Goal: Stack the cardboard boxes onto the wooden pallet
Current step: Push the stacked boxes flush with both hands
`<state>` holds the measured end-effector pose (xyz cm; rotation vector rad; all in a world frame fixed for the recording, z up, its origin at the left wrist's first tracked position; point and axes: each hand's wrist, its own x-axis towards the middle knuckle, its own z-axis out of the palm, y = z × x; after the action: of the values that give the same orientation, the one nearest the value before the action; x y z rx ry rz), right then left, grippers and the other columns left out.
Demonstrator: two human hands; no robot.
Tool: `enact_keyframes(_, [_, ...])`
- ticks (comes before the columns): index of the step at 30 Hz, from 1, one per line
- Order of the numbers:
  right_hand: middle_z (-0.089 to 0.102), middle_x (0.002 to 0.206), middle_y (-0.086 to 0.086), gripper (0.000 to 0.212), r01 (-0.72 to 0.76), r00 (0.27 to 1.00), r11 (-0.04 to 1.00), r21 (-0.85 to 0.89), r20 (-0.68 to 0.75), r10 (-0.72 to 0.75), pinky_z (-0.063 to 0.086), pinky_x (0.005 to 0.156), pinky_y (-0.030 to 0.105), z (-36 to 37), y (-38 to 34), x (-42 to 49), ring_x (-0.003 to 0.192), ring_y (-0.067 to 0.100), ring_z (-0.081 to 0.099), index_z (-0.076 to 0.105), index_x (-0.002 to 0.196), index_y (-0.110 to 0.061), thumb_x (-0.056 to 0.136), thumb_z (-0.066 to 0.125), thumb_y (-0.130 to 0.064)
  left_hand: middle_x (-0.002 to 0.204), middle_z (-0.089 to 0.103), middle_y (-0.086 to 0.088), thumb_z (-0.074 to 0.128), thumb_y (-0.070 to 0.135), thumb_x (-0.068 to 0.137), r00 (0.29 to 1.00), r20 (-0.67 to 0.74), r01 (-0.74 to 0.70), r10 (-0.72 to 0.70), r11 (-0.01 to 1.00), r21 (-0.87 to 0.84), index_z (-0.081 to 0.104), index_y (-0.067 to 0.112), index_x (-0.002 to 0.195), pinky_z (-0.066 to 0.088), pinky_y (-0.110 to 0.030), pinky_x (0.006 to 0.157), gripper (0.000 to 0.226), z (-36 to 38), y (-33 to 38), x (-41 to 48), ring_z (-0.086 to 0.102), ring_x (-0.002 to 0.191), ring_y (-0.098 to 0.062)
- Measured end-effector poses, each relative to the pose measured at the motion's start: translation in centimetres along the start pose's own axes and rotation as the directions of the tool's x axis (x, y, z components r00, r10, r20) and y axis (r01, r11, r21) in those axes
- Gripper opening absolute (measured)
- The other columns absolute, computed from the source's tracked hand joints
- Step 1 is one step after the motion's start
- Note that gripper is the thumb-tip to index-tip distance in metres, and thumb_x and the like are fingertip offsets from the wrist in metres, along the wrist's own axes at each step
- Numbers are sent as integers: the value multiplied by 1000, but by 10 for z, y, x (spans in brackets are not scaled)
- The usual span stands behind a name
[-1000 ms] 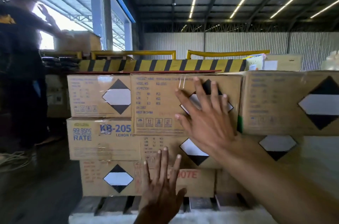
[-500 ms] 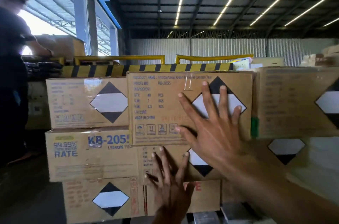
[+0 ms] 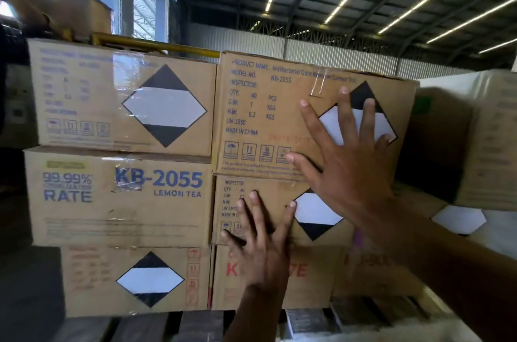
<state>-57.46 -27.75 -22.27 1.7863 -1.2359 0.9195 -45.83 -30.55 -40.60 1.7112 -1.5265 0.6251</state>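
Brown cardboard boxes with black and white diamond labels stand three layers high on a wooden pallet [image 3: 156, 327]. My right hand [image 3: 347, 162] lies flat with spread fingers on the front of the top middle box [image 3: 263, 115], which sticks out a little from its neighbours. My left hand [image 3: 265, 246] presses flat on the box below it [image 3: 268, 196]. A top left box [image 3: 84, 101] sits beside the pressed one, above a "KB-2055 LEMON TEA" box [image 3: 117, 199].
Another person at the far left holds a cardboard box [image 3: 70, 11] behind the stack. A yellow rail [image 3: 156, 46] runs behind the top layer. More boxes [image 3: 481, 140] stand to the right, with white wrapped material [image 3: 503, 238] below them.
The view has closed in on the stack and risen. My left hand moved up from the bottom box to the middle-layer box; my right hand stays spread on the top middle box.
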Motion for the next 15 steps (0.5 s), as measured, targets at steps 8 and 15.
enact_keyframes(8, [7, 166, 13, 78, -17, 1000, 1000, -4, 15, 17, 34, 94, 78, 18, -3, 12, 147, 51, 10, 15, 156, -43, 88, 28, -77, 162, -3, -27, 75, 28, 81, 1000, 22, -3, 2, 1000, 23, 15, 47, 153, 29, -81, 91, 96, 9, -6, 11, 1, 146, -51])
enact_keyframes(15, [4, 167, 11, 78, -15, 1000, 1000, 9, 19, 15, 32, 95, 79, 39, -2, 24, 148, 50, 8, 12, 156, -46, 86, 29, -78, 159, -25, -24, 64, 27, 89, 999, 50, 1, -2, 999, 33, -10, 50, 151, 23, -79, 98, 100, 26, -9, 23, -18, 145, -49])
